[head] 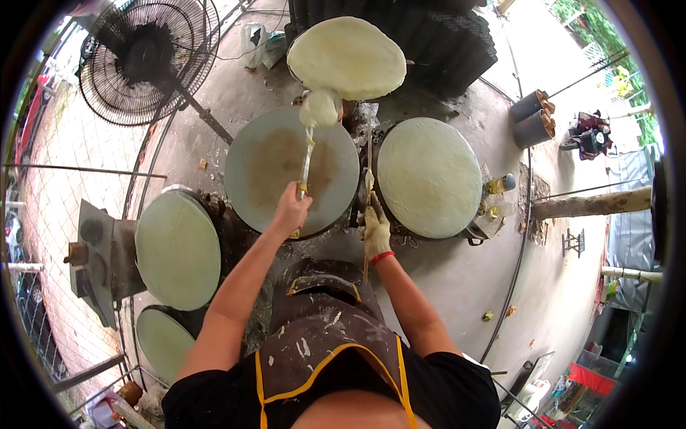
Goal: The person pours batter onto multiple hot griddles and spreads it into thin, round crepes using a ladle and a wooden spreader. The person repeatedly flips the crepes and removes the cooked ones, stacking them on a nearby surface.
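My bare left hand point(293, 208) grips the handle of a ladle point(307, 155). Pale batter point(319, 108) coats the ladle's bowl, which is above the far edge of a bare, brown-stained round griddle point(289, 171). On my right hand point(377, 229) is a light work glove. It is closed around a long thin stick point(369, 145), smeared with batter just beyond the fingers. To its right, a round griddle bears a spread pale sheet of batter point(429, 177). Beyond the ladle lies another round surface covered with batter point(347, 58).
At left are two more round batter-covered griddles point(178, 250) point(165, 343). A pedestal fan point(147, 56) stands at far left, and a dark ridged stack point(439, 48) at the back. Bottles point(499, 184) sit beside the right griddle. A wooden post point(595, 204) lies farther right.
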Demonstrator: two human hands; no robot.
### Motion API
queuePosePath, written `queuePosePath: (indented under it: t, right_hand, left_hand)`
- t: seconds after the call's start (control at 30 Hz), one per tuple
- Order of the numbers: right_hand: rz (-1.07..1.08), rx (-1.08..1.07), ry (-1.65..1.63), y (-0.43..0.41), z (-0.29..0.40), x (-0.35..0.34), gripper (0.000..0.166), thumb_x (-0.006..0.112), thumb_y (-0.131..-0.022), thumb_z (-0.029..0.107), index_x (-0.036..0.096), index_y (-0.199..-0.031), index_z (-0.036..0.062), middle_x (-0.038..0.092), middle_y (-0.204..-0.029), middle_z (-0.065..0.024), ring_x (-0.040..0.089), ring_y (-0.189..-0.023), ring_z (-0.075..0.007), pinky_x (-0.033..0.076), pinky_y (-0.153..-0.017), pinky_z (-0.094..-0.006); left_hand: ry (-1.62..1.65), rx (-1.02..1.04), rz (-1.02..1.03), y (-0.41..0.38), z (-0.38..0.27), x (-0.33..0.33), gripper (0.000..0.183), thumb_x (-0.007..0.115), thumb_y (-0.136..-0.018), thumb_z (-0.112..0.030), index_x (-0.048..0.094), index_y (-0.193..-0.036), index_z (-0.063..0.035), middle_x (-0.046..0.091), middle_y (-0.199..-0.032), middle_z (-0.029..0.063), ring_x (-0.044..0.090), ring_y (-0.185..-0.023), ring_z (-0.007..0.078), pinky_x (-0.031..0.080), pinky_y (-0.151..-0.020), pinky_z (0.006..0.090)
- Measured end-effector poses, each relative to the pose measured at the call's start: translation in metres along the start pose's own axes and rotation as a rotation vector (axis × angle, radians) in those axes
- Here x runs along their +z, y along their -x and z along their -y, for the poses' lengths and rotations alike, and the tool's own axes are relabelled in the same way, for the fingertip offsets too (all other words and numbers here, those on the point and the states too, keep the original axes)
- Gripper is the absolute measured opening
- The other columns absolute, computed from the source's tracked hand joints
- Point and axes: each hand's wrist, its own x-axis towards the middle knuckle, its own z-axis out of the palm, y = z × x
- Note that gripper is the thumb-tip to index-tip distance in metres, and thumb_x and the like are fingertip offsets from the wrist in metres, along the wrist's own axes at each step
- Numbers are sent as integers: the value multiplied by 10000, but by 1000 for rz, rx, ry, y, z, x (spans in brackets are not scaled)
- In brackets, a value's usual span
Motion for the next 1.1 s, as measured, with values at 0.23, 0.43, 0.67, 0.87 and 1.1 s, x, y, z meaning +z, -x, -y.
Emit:
queuePosePath:
  t: [0.23,0.43,0.67,0.87,1.1]
  right_hand:
    - [-183,-446,1111,-24,-59,3,377,465,-905,299,490,-1263,185,601,-1088,-153,595,-922,-337,466,-801,-392]
    - [95,29,318,-60,-34,69,355,510,-898,170,531,-1243,90,626,-787,-15,482,-506,-138,450,-526,-294]
    - [-115,-408,656,-55,-99,66,342,556,-883,220,581,-1177,47,616,-802,-26,507,-594,-96,417,-533,-251]
    - [0,-167,296,-41,-48,89,338,544,-880,204,563,-1189,69,595,-741,-19,492,-572,-87,402,-505,-232]
    - [142,120,293,-50,-32,112,359,529,-885,162,529,-1213,16,645,-913,-130,623,-784,-170,486,-683,-249]
  left_hand:
    - [-767,241,-186,-43,52,-32,282,514,-791,-56,415,-1055,-38,592,-833,237,561,-800,429,427,-675,503]
    - [-923,195,-235,-51,36,-77,266,435,-812,-28,422,-1077,-35,583,-939,250,556,-847,445,423,-734,522]
    - [-1029,278,-253,-41,43,-109,273,420,-816,-17,417,-1089,-25,550,-943,237,573,-799,424,457,-698,500]
    - [-1084,177,-350,-27,34,-137,421,462,-809,-34,393,-1224,-45,509,-959,215,573,-774,402,465,-683,478]
    - [-1168,198,-429,-4,37,-161,531,488,-779,-7,435,-1291,-136,469,-933,176,543,-838,359,465,-702,444]
